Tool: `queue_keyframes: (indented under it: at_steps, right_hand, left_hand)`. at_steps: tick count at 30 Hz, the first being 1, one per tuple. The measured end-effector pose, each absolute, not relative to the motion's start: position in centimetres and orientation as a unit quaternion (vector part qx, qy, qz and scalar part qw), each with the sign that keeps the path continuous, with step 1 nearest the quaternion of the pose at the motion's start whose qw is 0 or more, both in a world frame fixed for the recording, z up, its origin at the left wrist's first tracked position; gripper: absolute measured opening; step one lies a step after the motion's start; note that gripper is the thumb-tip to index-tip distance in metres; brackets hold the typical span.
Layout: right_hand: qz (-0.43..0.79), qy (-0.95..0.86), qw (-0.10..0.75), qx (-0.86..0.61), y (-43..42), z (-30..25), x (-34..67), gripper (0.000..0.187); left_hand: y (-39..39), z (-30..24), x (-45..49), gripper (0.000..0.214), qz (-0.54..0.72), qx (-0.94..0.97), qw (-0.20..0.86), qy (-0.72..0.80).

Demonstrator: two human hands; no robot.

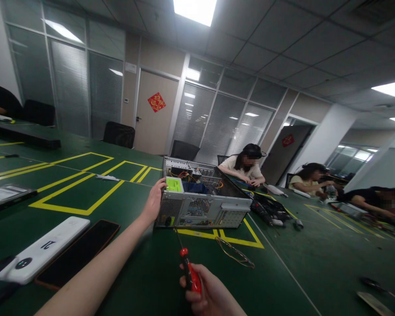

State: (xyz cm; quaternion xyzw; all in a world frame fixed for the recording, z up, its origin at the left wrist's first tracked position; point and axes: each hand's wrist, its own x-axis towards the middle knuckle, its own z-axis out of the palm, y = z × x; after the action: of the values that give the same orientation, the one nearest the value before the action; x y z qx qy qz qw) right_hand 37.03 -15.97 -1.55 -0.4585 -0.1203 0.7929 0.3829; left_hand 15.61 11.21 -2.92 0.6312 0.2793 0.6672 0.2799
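Observation:
An uncovered computer case lies on the green table with its ported back panel towards me. Coloured wires and a power supply with a bright green label show inside it. My left hand rests against the left side of the case near that label, its fingers partly hidden behind the corner. In my right hand is a red and black screwdriver, gripped by the handle. Its thin shaft points up towards the lower edge of the case. A pair of glasses lies just right of the screwdriver.
At left lie a white power bank, a dark phone and a hard drive. An open black tool case stands right of the computer. Several people sit around the table. Yellow tape marks the green table.

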Motion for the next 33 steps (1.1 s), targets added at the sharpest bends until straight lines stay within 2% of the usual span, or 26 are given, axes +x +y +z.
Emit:
queue_keyframes:
  at_steps: [3,5,9,12,15,20,30,33]
  right_hand:
    - [0.785,-0.132,0.357,-0.490,-16.0,-1.6,36.9,0.044]
    - [0.782,-0.134,0.353,-0.496,-16.0,-1.6,36.8,0.048]
    - [0.774,-0.105,0.396,-0.483,-16.1,-1.4,36.8,0.025]
    - [0.782,-0.099,0.382,-0.482,-15.9,-1.4,36.7,0.013]
    - [0.786,-0.119,0.358,-0.490,-15.6,-1.7,36.6,0.018]
    - [0.780,-0.124,0.362,-0.495,-15.4,-1.9,36.8,0.028]
    - [0.772,-0.160,0.346,-0.508,-15.0,-3.3,37.6,0.018]
    - [0.770,-0.169,0.346,-0.508,-14.8,-4.1,37.8,0.022]
  left_hand:
    - [11.2,-2.9,15.6,0.064,0.665,0.632,0.280,0.283]
    - [11.2,-3.0,15.6,0.064,0.664,0.632,0.278,0.288]
    - [11.2,-3.0,15.6,0.066,0.661,0.635,0.277,0.288]
    - [11.2,-3.1,15.6,0.068,0.662,0.635,0.277,0.286]
    - [11.3,-3.1,15.7,0.073,0.668,0.628,0.280,0.286]
    - [11.3,-3.2,16.0,0.077,0.676,0.616,0.283,0.287]
    - [11.3,-3.3,16.2,0.072,0.672,0.620,0.286,0.286]
    - [11.5,-3.4,16.1,0.070,0.671,0.621,0.288,0.285]
